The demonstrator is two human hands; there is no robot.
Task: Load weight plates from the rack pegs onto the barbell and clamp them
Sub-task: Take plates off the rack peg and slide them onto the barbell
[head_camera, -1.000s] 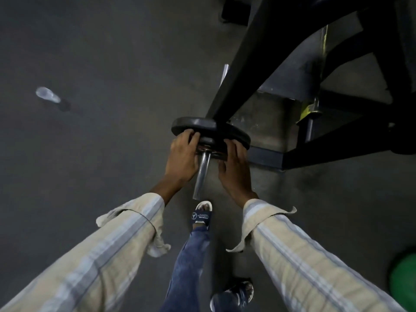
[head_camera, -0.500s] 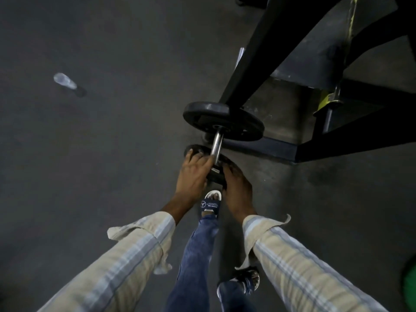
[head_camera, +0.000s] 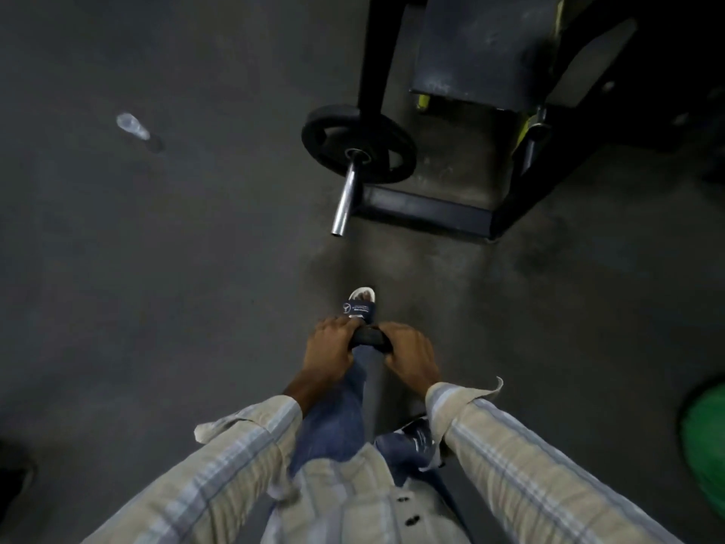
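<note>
A small black weight plate [head_camera: 370, 338] is held edge-on between both hands, above my knee, well clear of the peg. My left hand [head_camera: 328, 353] grips its left side and my right hand [head_camera: 410, 357] its right side; the fingers hide most of the plate. Ahead, a shiny steel peg [head_camera: 346, 198] sticks out of the black rack upright [head_camera: 374, 53] towards me. One larger black plate [head_camera: 359, 145] stays on that peg, against the upright. No barbell or clamp shows.
The black rack base bar [head_camera: 427, 212] lies on the floor behind the peg. A plastic bottle [head_camera: 133, 126] lies on the dark floor at the left. A green object [head_camera: 706, 437] shows at the right edge. My sandalled foot [head_camera: 360, 305] is below the plate.
Both hands slid the small plate off the end of the peg and pulled it back towards my body. The larger plate stayed on the peg.
</note>
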